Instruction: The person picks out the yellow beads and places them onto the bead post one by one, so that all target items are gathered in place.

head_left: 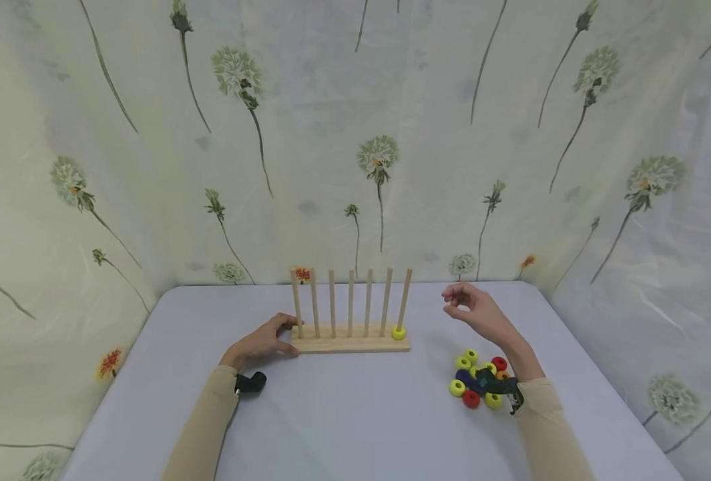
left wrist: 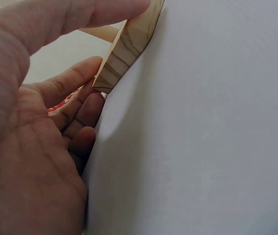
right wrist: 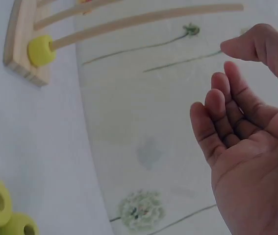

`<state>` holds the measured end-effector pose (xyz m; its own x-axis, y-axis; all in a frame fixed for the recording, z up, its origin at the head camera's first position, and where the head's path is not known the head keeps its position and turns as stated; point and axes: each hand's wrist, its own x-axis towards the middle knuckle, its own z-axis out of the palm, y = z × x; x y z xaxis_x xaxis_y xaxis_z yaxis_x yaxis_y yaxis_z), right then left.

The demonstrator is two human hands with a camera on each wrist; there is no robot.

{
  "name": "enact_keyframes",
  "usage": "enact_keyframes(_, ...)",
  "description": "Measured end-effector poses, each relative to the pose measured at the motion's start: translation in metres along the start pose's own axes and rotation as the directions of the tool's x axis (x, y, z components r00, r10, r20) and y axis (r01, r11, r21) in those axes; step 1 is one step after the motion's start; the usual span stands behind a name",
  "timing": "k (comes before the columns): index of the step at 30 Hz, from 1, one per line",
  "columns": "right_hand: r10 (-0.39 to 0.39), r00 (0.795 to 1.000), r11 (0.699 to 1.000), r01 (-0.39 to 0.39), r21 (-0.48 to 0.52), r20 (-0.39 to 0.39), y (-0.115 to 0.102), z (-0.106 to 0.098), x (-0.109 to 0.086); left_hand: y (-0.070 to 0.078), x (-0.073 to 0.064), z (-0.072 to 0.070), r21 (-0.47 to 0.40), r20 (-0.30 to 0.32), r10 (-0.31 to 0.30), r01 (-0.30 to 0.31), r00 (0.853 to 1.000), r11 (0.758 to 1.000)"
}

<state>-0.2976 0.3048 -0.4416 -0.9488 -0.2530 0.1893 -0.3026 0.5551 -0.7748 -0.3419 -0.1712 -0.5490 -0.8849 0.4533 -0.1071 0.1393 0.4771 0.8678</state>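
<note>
Peg rack (head_left: 350, 345), end within left grip (head_left: 263, 341)

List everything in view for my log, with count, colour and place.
Tabletop: 1, white, below everything
Floral backdrop: pale, dandelion print, around the table
Wooden base: 1, light wood, on the tabletop
Dowels: 7, light wood, standing in the base
Threaded bead: 1, yellow, around the rightmost dowel's foot
Loose beads: pile partly covered, count unclear; yellow, red, dark blue, orange; tabletop right
Wrist cameras: 2, black, one per wrist
Sleeves: 2, beige, forearms
Left hand: 1, bare, gripping base's left end
Right hand: 1, bare, right of dowels, holding nothing
</note>
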Motion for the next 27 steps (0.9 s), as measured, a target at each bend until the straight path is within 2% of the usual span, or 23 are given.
enact_keyframes(7,0.089,0.992,0.996,-0.086,-0.028,0.089,0.033,-0.011,-0.031,0.002,-0.001,0.0,0.006,-0.007,-0.004,0.004,1.0,1.0)
enact_keyframes(12,0.14,0.981,0.99,-0.136,-0.034,0.134,0.054,-0.016,-0.044,0.001,0.0,0.001,0.012,-0.006,0.003,-0.003,1.0,1.0)
enact_keyframes(22,0.251,0.949,0.968,-0.249,-0.033,0.191,0.089,-0.013,-0.053,-0.001,0.0,0.0,-0.008,0.0,-0.002,0.002,1.0,1.0)
enact_keyframes(27,0.298,0.932,0.954,-0.295,-0.044,0.205,0.099,-0.009,-0.053,0.0,-0.001,0.001,-0.008,0.002,0.006,-0.006,1.0,1.0)
